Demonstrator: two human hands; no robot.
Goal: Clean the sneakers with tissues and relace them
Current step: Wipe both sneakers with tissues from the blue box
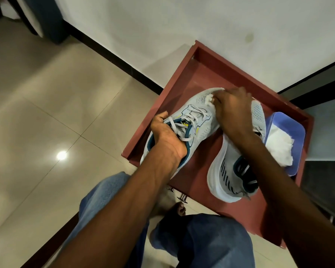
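My left hand (167, 135) grips the collar of the left sneaker (198, 111), thumb hooked inside, while my right hand (234, 109) curls round a white tissue (209, 98) and presses it on that shoe's toe. Both sneakers sit on the red table (205, 74); the second sneaker (223, 171) lies on its side to the right, beside a purple tray (290, 122) of tissues.

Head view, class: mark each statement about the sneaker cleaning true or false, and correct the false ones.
1. The right hand presses a tissue on the toe of the left sneaker. True.
2. The left hand rests flat on the floor. False: it grips that sneaker's collar.
3. Spare tissues lie in a purple tray. True.
4. The other sneaker stands upright. False: it lies tipped on its side.
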